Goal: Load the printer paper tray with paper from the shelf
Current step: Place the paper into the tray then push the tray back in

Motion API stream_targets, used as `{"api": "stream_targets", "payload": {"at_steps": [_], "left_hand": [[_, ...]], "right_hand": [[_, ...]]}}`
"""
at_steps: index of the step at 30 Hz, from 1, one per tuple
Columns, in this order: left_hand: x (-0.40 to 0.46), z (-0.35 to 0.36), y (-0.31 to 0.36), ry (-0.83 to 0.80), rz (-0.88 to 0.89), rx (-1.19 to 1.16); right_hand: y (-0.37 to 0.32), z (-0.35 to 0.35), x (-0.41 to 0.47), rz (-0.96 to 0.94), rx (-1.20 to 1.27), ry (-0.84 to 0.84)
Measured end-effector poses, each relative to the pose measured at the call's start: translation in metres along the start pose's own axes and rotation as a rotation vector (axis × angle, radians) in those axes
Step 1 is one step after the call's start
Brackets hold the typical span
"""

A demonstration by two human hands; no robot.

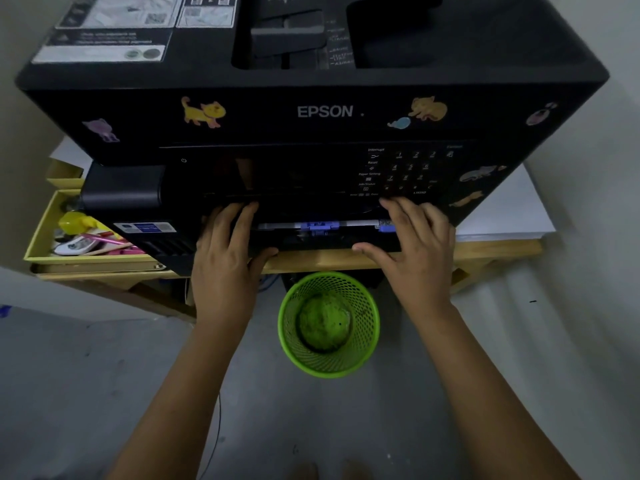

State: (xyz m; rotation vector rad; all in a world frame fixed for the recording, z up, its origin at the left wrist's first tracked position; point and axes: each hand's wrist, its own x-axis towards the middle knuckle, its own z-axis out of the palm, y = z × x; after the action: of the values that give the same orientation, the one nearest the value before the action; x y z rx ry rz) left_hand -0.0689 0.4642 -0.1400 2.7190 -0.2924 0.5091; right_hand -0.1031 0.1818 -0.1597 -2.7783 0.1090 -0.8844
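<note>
A black Epson printer with cat stickers stands on a wooden table. Its paper tray sits low at the front, slightly out, showing a strip of white paper and blue guides. My left hand holds the tray's left front, fingers over the top edge and thumb along the lower edge. My right hand holds the right front the same way, its thumb pointing left along the lower edge. A stack of white paper lies on the table to the right of the printer.
A green mesh bin stands on the grey floor under the table's edge, between my forearms. A yellow box of pens and small items sits left of the printer. Walls close in on both sides.
</note>
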Motion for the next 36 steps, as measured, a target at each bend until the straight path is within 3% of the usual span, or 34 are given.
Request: {"api": "stream_targets", "payload": {"at_steps": [7, 19, 28, 36], "left_hand": [[0.001, 0.001, -0.001, -0.014, -0.015, -0.023], [0.006, 0.009, -0.001, -0.125, 0.043, 0.033], [0.002, 0.019, -0.004, 0.023, 0.050, 0.026], [0.004, 0.043, 0.010, 0.167, -0.095, 0.020]], "right_hand": [[0.003, 0.001, 0.004, -0.056, 0.085, -0.004], [0.011, 0.008, 0.003, -0.104, 0.027, -0.019], [0.009, 0.014, 0.004, -0.092, 0.016, 0.048], [0.000, 0.026, 0.012, -0.012, 0.014, 0.091]]}}
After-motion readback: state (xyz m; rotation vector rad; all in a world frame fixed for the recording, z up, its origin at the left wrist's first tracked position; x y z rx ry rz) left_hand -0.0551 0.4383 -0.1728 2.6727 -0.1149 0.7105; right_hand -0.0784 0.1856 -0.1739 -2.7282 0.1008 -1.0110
